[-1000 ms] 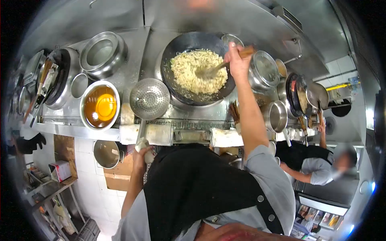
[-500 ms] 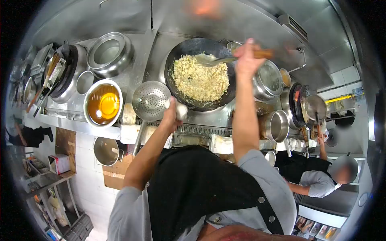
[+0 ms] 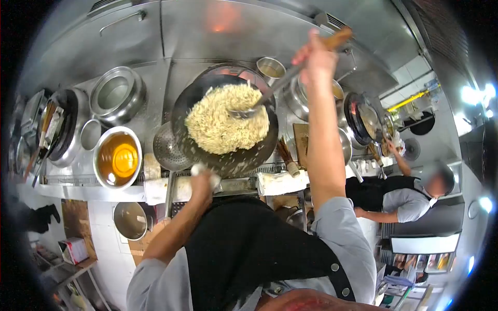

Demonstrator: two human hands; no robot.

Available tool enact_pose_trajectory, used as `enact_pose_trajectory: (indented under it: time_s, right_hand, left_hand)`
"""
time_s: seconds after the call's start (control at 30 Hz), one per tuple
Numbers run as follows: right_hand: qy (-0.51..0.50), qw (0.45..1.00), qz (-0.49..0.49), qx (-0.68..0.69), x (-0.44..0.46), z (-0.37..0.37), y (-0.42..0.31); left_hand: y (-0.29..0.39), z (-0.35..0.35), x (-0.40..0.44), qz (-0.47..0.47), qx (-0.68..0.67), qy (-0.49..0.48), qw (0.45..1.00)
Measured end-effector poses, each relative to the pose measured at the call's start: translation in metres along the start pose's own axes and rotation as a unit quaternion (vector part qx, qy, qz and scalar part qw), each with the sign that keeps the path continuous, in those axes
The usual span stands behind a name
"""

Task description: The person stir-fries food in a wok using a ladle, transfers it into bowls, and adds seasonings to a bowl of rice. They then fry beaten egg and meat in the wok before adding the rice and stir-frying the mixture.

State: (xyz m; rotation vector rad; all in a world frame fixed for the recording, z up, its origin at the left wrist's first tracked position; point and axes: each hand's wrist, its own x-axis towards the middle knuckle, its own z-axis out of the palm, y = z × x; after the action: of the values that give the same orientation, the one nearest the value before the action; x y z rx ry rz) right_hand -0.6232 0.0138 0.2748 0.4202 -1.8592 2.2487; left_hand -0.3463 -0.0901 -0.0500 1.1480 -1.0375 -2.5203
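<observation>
A dark wok (image 3: 179, 116) holds a heap of pale fried food in small pieces (image 3: 223, 124), some of it blurred by motion. My right hand (image 3: 316, 59) is closed round the handle of a metal ladle (image 3: 270, 92), whose bowl rests in the food. A white cloth (image 3: 210, 176) is in my closed left hand (image 3: 201, 187), at the wok's near left edge. Just left of the wok lies a perforated strainer (image 3: 168, 150), its handle pointing toward me.
On the left stand a bowl of amber liquid (image 3: 118, 158) and metal pots (image 3: 115, 93). A bamboo brush (image 3: 286, 155) lies right of the wok. At the right, a person (image 3: 397, 194) in a black apron works at another wok (image 3: 365, 122).
The wok has tilted and come nearer the front edge, with its food shifting. My left hand went from the strainer's handle to the wok with a cloth. The ladle has swung through the food.
</observation>
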Motion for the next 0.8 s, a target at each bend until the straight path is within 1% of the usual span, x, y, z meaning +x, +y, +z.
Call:
enact_pose_trajectory:
  time_s: [0.03, 0.07, 0.1, 0.13, 0.17, 0.2, 0.27, 0.3, 0.33, 0.37, 0.4, 0.43, 0.47, 0.5, 0.53, 0.57, 0.6, 0.63, 0.67, 0.7, 0.73, 0.77, 0.8]
  right_hand:
    - [-0.016, 1.0, -0.011, 0.017, -0.013, 0.001, -0.006]
    - [-0.03, 0.999, -0.024, 0.036, -0.029, 0.004, -0.011]
    - [-0.021, 0.999, -0.016, -0.027, -0.048, 0.016, 0.008]
    - [-0.009, 0.996, -0.008, -0.091, -0.067, 0.028, 0.045]
    - [-0.017, 0.995, -0.016, -0.094, -0.078, 0.03, 0.091]
    - [-0.024, 0.995, -0.027, -0.097, -0.081, 0.029, 0.12]
    - [-0.086, 0.97, 0.02, -0.225, -0.1, -0.003, 0.103]
    - [-0.169, 0.936, -0.071, -0.301, -0.11, -0.034, 0.105]
    - [-0.247, 0.881, -0.156, -0.373, -0.127, -0.065, 0.107]
    - [-0.289, 0.927, 0.127, -0.2, -0.158, -0.074, 0.068]
    - [-0.304, 0.867, 0.395, -0.004, -0.189, -0.076, 0.03]
    - [-0.292, 0.858, 0.414, 0.084, -0.217, -0.099, 0.062]
    - [-0.273, 0.841, 0.433, 0.174, -0.24, -0.119, 0.102]
    - [-0.17, 0.84, 0.49, 0.161, -0.259, -0.106, 0.122]
    - [-0.072, 0.829, 0.536, 0.144, -0.268, -0.086, 0.141]
    - [-0.075, 0.83, 0.533, 0.144, -0.264, -0.082, 0.163]
    - [-0.131, 0.82, 0.546, 0.111, -0.259, -0.081, 0.19]
    - [-0.181, 0.805, 0.559, 0.08, -0.259, -0.078, 0.195]
    - [-0.219, 0.865, 0.452, 0.005, -0.259, -0.086, 0.194]
    - [-0.258, 0.869, 0.404, -0.124, -0.265, -0.102, 0.183]
    - [-0.296, 0.854, 0.346, -0.253, -0.264, -0.119, 0.169]
    - [-0.289, 0.854, 0.351, -0.252, -0.268, -0.129, 0.144]
    - [-0.293, 0.837, 0.351, -0.301, -0.279, -0.135, 0.111]
  left_hand:
    - [0.013, 0.017, 0.004, 0.003, -0.014, 0.032, 0.999]
    - [0.002, 0.029, 0.044, 0.055, -0.006, 0.008, 0.998]
    - [0.004, 0.041, 0.076, -0.016, 0.014, 0.007, 1.0]
    - [0.023, 0.048, 0.078, -0.045, 0.062, -0.073, 0.994]
    - [-0.002, 0.032, 0.109, 0.004, 0.139, -0.086, 0.987]
    - [-0.026, 0.017, 0.14, 0.054, 0.215, -0.1, 0.97]
    - [-0.029, -0.01, 0.084, 0.047, 0.082, -0.123, 0.988]
    - [-0.035, -0.029, 0.065, 0.061, 0.077, -0.096, 0.99]
    - [-0.035, -0.043, 0.053, 0.074, 0.072, -0.069, 0.992]
    - [-0.024, -0.037, 0.05, 0.074, 0.075, -0.074, 0.992]
    - [-0.009, -0.021, 0.048, 0.072, 0.062, -0.05, 0.994]
    - [0.006, -0.008, 0.052, 0.067, 0.051, -0.026, 0.996]
    - [0.002, 0.005, 0.094, 0.059, -0.032, -0.032, 0.997]
    - [0.01, 0.011, 0.116, 0.063, 0.027, -0.082, 0.994]
    - [0.024, 0.027, 0.123, 0.03, 0.095, -0.068, 0.993]
    - [0.019, 0.032, 0.141, 0.054, 0.106, -0.06, 0.991]
    - [0.02, 0.035, 0.15, 0.056, 0.11, -0.062, 0.99]
    - [0.017, 0.034, 0.153, 0.037, 0.094, -0.067, 0.993]
    - [0.009, 0.032, 0.153, 0.014, 0.08, -0.073, 0.994]
    - [0.014, 0.033, 0.128, 0.032, 0.106, -0.036, 0.993]
    - [0.029, 0.04, 0.098, 0.03, 0.112, -0.043, 0.992]
    - [0.043, 0.041, 0.063, 0.01, 0.096, -0.036, 0.995]
    - [0.044, 0.038, 0.043, -0.014, 0.08, -0.022, 0.996]
